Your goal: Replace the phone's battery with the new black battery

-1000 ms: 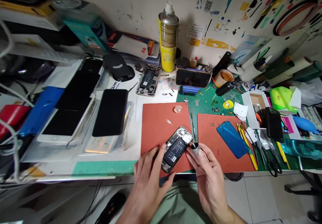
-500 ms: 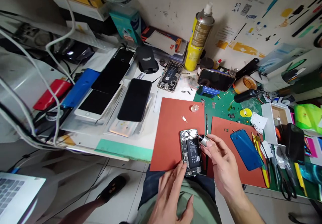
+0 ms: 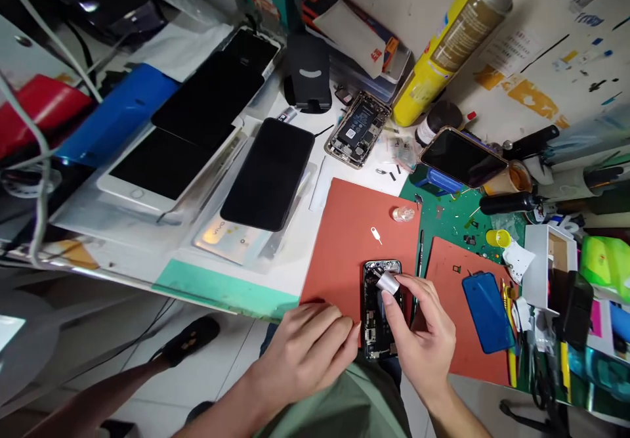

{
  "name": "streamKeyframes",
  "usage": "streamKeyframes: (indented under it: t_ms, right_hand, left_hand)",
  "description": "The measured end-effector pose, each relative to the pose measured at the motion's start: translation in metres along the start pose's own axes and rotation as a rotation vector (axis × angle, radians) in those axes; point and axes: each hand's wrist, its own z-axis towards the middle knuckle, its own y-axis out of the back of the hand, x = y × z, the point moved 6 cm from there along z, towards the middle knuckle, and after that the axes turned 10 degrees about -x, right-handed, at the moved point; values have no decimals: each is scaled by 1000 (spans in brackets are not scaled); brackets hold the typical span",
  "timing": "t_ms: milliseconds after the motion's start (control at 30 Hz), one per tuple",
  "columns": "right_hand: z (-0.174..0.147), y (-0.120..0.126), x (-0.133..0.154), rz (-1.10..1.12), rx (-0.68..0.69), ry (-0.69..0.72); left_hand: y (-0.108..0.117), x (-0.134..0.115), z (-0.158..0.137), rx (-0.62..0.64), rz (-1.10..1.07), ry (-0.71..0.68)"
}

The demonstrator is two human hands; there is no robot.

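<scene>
An opened phone [image 3: 372,323] lies on the orange-red mat, its inner parts and dark battery showing. My right hand [image 3: 426,329] pinches a small silver cylinder [image 3: 388,283] between thumb and fingers, over the upper part of the phone. My left hand [image 3: 315,343] is closed, fingers curled, with its fingertips at the phone's left edge. Whatever it may hold is hidden. Farther up the mat [image 3: 344,228] lie a SIM eject pin [image 3: 376,235] and a small clear piece [image 3: 403,214]. A thin dark tool [image 3: 420,254] lies right of the phone.
On the left lie a black-screened phone [image 3: 268,174] and a white phone [image 3: 152,169]. Behind stand another opened phone [image 3: 358,129], a yellow spray can [image 3: 450,47] and a propped phone [image 3: 462,157]. To the right are a blue phone back [image 3: 488,312], several tools and a white box [image 3: 536,261].
The view has shifted closer and tilted. My left hand has curled from spread fingers to closed. My right hand has brought the silver cylinder from the phone's right edge over its upper part.
</scene>
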Motion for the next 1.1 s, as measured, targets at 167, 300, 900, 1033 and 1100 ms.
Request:
streamKeyframes:
  t_ms: [167,300,900,1033,1100]
  right_hand:
    - [2,0,-1,-36,11,16]
    - [3,-1,-1,-28,17,9]
    - [4,-2,0,-4,37,42]
    - [5,-2,1,-8,33,52]
    - [6,-3,1,-14,33,53]
  left_hand:
    - [-7,3,-2,20,-16,-27]
    - [-8,3,-6,21,-34,-43]
    - [-8,6,-7,1,-60,-23]
    - [-7,7,-9,4,-67,-19]
    - [-7,7,-10,9,-70,-20]
